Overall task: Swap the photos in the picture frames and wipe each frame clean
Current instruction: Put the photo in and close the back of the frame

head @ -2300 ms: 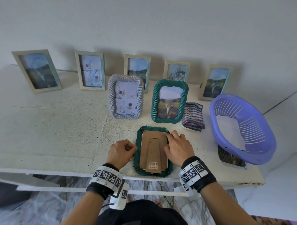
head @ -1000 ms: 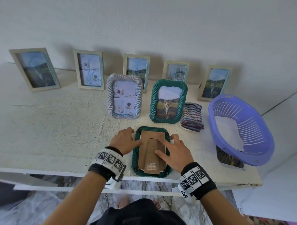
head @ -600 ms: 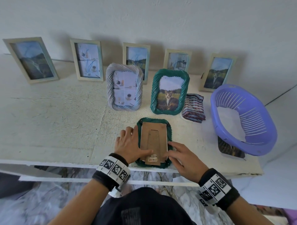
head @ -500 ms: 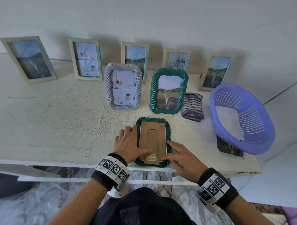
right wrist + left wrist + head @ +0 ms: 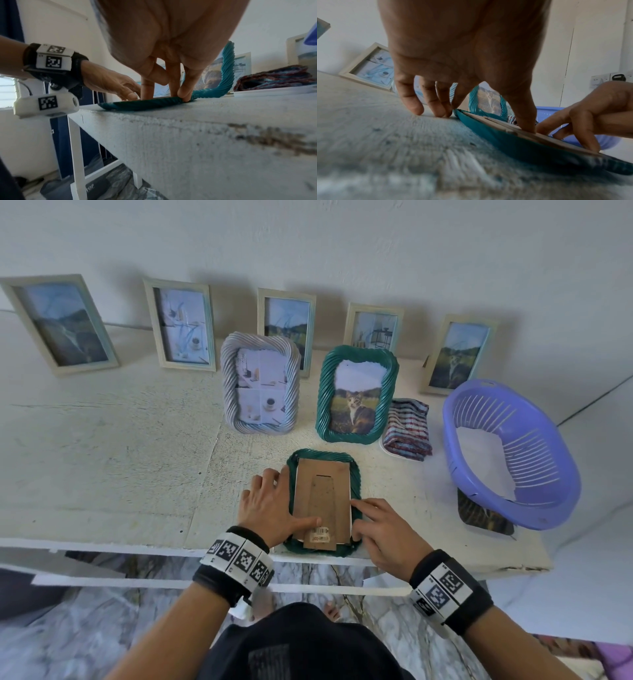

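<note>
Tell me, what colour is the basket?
Purple basket; head view shows it best.

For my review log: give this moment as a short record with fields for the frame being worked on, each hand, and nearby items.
Worked frame: green frame face down at the table front edge, cardboard backing up
Left hand: thumb pressing backing
Right hand: fingertips at frame's right edge
Nearby: folded cloth, purple basket

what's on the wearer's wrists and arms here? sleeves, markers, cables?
Forearms bare, no sleeves or gloves. Each wrist has a black strap carrying white blocks printed with black square fiducial markers: left band, right band. The right wrist view shows a white camera housing under the left wrist, with a thin cable.
</note>
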A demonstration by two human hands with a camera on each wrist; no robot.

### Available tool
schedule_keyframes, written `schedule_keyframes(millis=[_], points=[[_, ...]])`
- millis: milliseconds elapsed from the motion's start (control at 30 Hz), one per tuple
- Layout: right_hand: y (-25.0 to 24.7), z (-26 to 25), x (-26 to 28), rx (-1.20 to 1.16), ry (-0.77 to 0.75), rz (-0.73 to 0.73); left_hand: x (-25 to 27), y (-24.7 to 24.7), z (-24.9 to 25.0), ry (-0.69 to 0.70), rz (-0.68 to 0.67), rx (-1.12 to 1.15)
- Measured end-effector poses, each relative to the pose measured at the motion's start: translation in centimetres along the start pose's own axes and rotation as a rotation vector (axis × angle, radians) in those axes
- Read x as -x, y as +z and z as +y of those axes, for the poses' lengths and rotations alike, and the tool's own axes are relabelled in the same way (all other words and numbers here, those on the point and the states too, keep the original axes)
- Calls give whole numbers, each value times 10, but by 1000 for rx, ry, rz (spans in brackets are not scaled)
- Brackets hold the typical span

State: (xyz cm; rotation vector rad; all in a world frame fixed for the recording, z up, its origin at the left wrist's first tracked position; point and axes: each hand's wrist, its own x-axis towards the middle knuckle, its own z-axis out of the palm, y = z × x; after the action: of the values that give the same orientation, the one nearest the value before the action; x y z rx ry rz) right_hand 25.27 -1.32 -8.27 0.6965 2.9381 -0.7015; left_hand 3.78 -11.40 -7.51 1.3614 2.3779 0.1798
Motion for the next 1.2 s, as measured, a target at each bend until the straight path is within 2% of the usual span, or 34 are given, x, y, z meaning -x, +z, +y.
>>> schedule_keyframes(millis=[133,333,633,967,1200], points=[[-6,-4,0,-35,29,16,0,0,-1,-1,15,19],[1,-20,-6,43,116,30,-1,2,-4,28,20,-8],[9,-28,-9,-2,194,127,-3,1,-48,245,-121,235],[9,-37,-11,48,262,165,2,7,-48,272,-141,164],[4,-46,-17,99,320,164,3,13,-50,283,-135,318]])
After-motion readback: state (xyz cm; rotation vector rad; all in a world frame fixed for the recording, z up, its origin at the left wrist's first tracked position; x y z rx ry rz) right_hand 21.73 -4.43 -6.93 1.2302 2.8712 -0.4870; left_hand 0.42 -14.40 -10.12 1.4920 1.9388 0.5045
